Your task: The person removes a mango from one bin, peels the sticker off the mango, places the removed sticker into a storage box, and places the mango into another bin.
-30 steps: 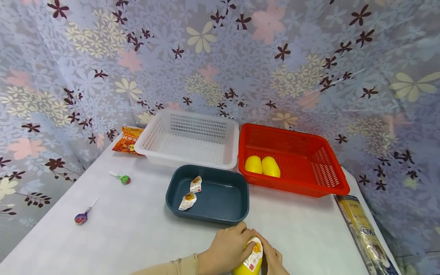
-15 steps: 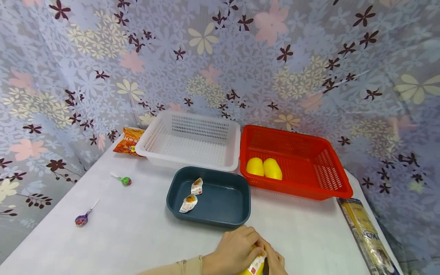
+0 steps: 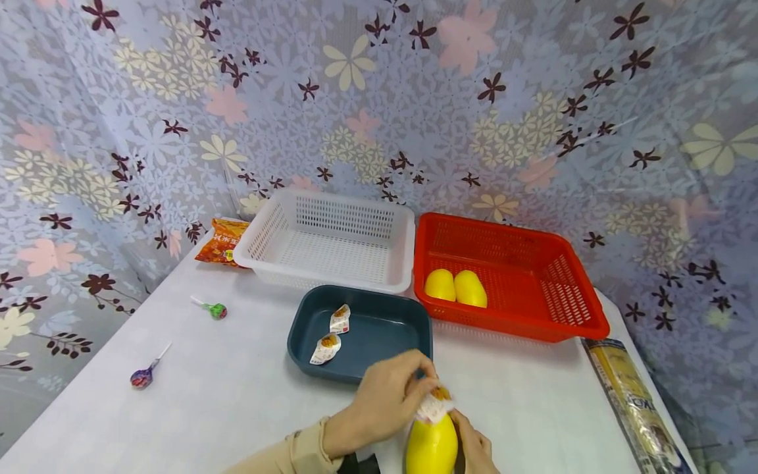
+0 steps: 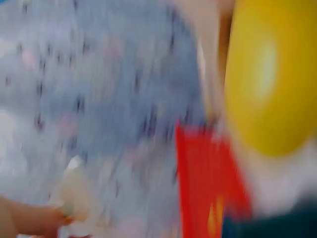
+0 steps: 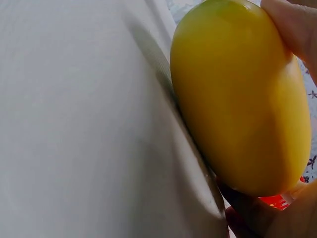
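Observation:
In the head view a smooth yellow mango [image 3: 432, 449] is near the front edge of the table. My right hand [image 3: 476, 444] grips it from the right side; the right wrist view shows fingers at both ends of the mango [image 5: 237, 99]. Between thumb and fingers my left hand [image 3: 385, 395] pinches a white paper sticker [image 3: 434, 408] with a mango picture, held at the far end of the fruit. The left wrist view is blurred, with the sticker [image 4: 74, 198] pale at the fingertips. Two similar stickers [image 3: 326, 349] lie in the dark blue tray [image 3: 299, 359].
Behind the tray stand a white basket [image 3: 403, 263] and a red basket [image 3: 515, 326] with two yellow mangoes [image 3: 470, 289]. Two lollipops [image 3: 141, 377] and an orange snack bag [image 3: 222, 242] lie left. A long gold-and-clear package [image 3: 636, 405] lies along the right edge.
The sticker was on the mango before; now my left hand has lifted it off toward the far end, baring the yellow skin. My right hand keeps its grip on the mango.

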`<state>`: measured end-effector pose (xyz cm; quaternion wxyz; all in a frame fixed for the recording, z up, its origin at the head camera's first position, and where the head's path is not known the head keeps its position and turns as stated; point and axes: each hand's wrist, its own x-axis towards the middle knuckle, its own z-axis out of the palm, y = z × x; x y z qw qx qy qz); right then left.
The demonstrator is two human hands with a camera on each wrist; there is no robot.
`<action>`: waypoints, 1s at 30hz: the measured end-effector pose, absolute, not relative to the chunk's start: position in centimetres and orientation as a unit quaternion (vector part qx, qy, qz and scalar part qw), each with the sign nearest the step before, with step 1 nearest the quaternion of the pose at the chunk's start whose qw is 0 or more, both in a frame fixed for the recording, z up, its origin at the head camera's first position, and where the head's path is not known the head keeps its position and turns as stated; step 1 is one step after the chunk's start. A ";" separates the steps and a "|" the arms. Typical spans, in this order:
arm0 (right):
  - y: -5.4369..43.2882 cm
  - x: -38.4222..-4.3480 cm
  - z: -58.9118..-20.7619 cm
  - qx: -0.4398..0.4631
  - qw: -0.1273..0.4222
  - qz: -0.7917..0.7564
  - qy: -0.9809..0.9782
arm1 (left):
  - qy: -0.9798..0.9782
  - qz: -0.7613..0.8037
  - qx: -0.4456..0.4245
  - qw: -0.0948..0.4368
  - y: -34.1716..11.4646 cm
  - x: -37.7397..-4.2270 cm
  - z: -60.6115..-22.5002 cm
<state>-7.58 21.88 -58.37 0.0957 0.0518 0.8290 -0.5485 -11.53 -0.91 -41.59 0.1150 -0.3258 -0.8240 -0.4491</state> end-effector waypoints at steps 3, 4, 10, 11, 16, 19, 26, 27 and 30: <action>20.8 -6.8 -53.7 -0.011 0.135 -0.408 0.903 | -0.842 -0.450 -0.262 0.142 -3.1 -13.8 -40.6; 20.1 -6.5 -52.3 0.008 0.157 -0.396 0.905 | -0.849 -0.450 -0.239 0.138 -3.8 -14.6 -40.5; 18.8 -6.0 -48.8 0.044 0.201 -0.391 0.897 | -0.866 -0.480 -0.137 0.036 -7.3 -18.2 -40.9; 18.8 -6.0 -48.8 0.045 0.204 -0.392 0.896 | -0.866 -0.482 -0.135 0.018 -7.7 -18.5 -41.1; 19.3 -6.3 -49.2 0.050 0.216 -0.394 0.892 | -0.866 -0.470 -0.153 -0.078 -8.7 -19.4 -42.0; 19.6 -6.4 -49.2 0.031 0.215 -0.392 0.894 | -0.878 -0.438 -0.157 -0.110 -8.8 -19.7 -42.6; 19.5 -6.3 -49.0 0.016 0.204 -0.395 0.896 | -0.909 -0.381 -0.145 -0.091 -8.6 -19.7 -43.1; 19.5 -6.3 -49.0 0.018 0.203 -0.397 0.895 | -0.911 -0.377 -0.143 -0.090 -8.7 -19.6 -43.0; 19.4 -6.2 -49.2 0.027 0.204 -0.400 0.893 | -0.915 -0.366 -0.140 -0.099 -8.7 -19.4 -42.9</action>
